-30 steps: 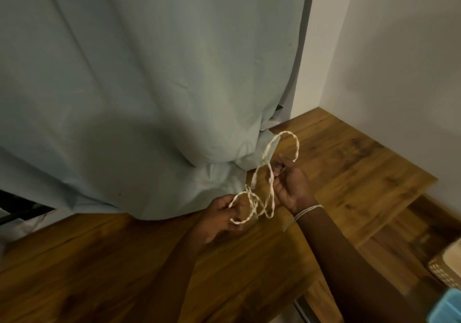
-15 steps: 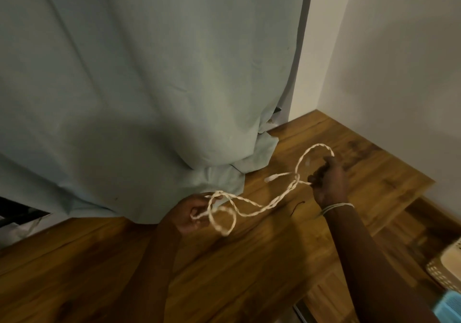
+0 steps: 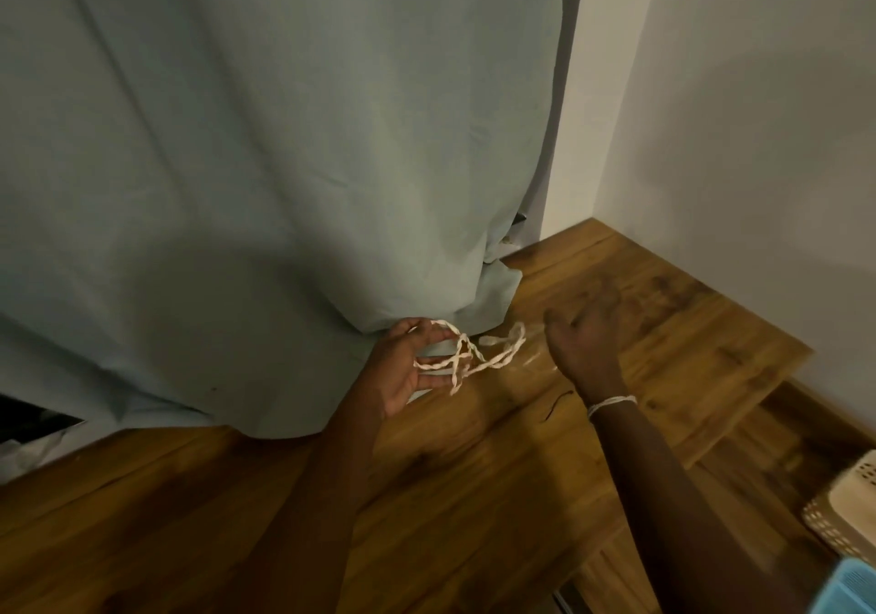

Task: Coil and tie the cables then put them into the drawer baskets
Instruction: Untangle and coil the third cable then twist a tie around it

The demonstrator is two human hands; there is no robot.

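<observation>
Cord looped over spread left hand fingers; right hand blurred, fingers loose, just right of it above table.

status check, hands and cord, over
Left hand open, white twisted cord draped over its spread fingers. Right hand blurred, beside the cord's loop; grip unclear. Cord not coiled or tied. Curtain close behind, nothing blocking.

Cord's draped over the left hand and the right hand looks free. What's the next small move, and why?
Probably bring the right hand back to pinch the loose end of the white twisted cord. The cord hangs in slack loops across the left hand, whose fingers are spread, and its far end trails toward the right hand, which looks blurred and appears to hold nothing. Nothing is tied yet, so coiling needs both hands on it.
</observation>
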